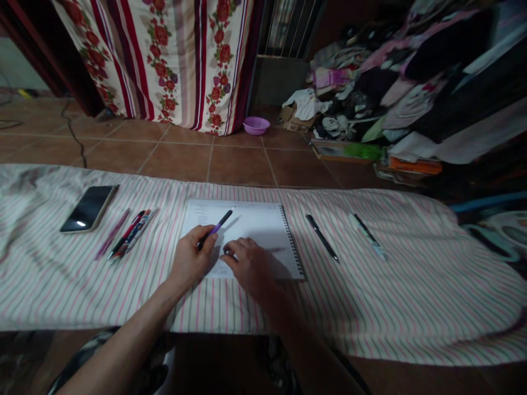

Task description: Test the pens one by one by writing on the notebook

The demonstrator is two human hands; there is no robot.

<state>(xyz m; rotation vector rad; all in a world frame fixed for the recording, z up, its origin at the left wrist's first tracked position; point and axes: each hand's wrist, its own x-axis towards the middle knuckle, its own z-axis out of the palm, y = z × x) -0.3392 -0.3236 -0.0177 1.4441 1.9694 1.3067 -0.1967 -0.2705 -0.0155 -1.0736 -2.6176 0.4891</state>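
My left hand [192, 253] is closed around a purple-and-black pen [223, 220], its tip pointing up and away to the right. Just to the right, my right hand [249, 260] is curled over the page with thumb and fingertips close together. Something small and dark may sit between them, but I cannot make it out. Both hands rest over a spiral notebook [263, 225], open at a white page with faint writing at its left edge. The metal coil runs down the notebook's right side.
Several pens [134, 233] lie left of the notebook, near a dark-screened phone [89, 208]. A black pen [322, 237] and a light-coloured pen [369, 236] lie to its right. Striped cloth [411, 285] covers the surface. Beyond are a purple basin [256, 126] and piled clothes [370, 82].
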